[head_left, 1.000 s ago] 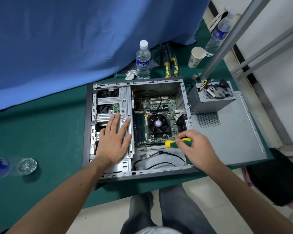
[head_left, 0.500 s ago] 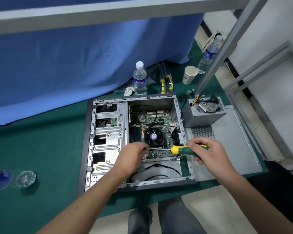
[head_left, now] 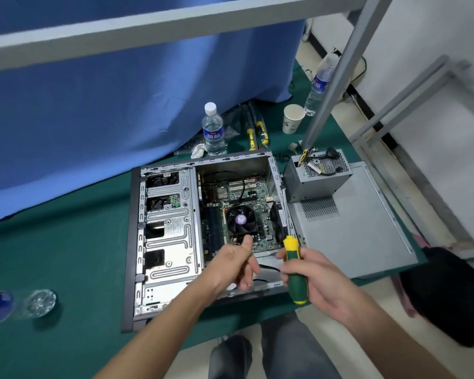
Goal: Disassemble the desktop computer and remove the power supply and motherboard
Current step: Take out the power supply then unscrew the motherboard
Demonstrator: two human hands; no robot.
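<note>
The motherboard [head_left: 244, 212] is still sitting flat inside the open case [head_left: 137, 242], and the power supply [head_left: 316, 179] is already lying out on the side panel [head_left: 361, 236] on the green surface [head_left: 52, 255]. Right hand [head_left: 316, 277] is gripping the screwdriver [head_left: 294, 272], handle pointing at the board just ahead. Left hand [head_left: 240, 265] is hovering nearer, fingers curled, and I can't tell if it's pinching anything.

The water bottle [head_left: 213, 130] standing near the desk's far edge bears a blue label with white characters, too blurred to read. A second bottle [head_left: 319, 84] toward the far right corner carries a similar blue label, equally illegible.
</note>
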